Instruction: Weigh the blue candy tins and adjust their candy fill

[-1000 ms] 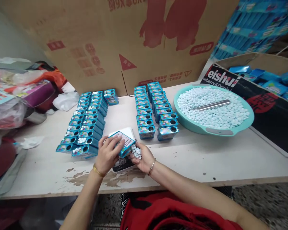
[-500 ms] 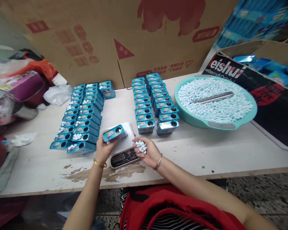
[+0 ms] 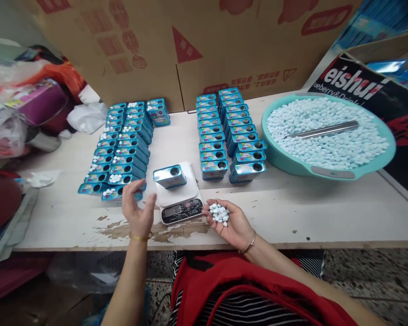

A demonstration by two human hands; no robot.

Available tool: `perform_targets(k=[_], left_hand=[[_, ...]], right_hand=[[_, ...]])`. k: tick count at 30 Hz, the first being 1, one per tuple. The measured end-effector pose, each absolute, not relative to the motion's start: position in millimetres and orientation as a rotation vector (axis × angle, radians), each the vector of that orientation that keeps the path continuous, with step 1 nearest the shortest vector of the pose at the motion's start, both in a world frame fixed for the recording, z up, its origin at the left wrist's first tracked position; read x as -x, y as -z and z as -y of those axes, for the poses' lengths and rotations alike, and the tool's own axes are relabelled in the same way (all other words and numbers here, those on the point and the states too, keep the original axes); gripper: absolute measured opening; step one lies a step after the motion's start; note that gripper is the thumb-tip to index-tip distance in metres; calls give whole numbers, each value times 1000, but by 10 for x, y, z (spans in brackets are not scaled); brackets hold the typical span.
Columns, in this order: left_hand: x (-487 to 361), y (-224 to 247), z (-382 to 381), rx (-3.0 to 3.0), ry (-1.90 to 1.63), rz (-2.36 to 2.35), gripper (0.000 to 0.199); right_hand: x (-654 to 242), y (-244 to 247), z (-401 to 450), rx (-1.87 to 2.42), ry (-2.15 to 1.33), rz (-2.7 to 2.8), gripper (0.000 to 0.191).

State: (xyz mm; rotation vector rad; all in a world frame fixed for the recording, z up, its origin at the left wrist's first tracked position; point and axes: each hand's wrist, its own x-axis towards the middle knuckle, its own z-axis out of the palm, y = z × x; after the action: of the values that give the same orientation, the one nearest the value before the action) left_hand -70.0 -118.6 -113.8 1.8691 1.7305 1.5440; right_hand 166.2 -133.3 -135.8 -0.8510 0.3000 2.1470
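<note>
A blue tin (image 3: 170,176) with a round hole in its top stands on the white kitchen scale (image 3: 178,194), whose display is lit. Left of the scale, my left hand (image 3: 138,210) is raised with thumb and fingers apart, holding nothing. It overlaps the nearest tin (image 3: 110,194) of the left group, which has white candies on its lid. My right hand (image 3: 236,226), palm up and cupped at the scale's right corner, holds a small heap of pale candies (image 3: 219,213).
More blue tins stand in rows at left (image 3: 127,156) and centre (image 3: 212,156). At right, a turquoise basin (image 3: 329,170) holds many candies and a metal scoop (image 3: 326,129). Cardboard (image 3: 149,54) walls the back. Bags (image 3: 86,118) lie at far left.
My left hand has let go of the tin, now on the scale, and drawn back left. My right hand still holds the candies, a little further right. The view has shifted.
</note>
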Motion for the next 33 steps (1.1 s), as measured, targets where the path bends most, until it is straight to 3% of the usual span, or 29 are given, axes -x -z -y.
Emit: perform_targets(k=[2,6,9,22,33], left_hand=[[472,1075,1436,-2005,-1443,-1691,27],[-96,1084,1786,-2262,-816,-1301,33],[-377,1192,1861,-2267,-651,-1304,27],[-474,1253,1736,-2402,-526,-1304,14],[-253,1125,1424,-2513,-731,-1172,13]], right_hand=[[-1667,1360,1418,835,-2158,-330,18],[-1653,1348,1530,865,-2142,-372,21],[-1642,1346,1558,898,-2106,-359,22],[-1638,1370,1548,875,-2064,-279,17],[-1421,1199,1246,711,-2046,-278,17]])
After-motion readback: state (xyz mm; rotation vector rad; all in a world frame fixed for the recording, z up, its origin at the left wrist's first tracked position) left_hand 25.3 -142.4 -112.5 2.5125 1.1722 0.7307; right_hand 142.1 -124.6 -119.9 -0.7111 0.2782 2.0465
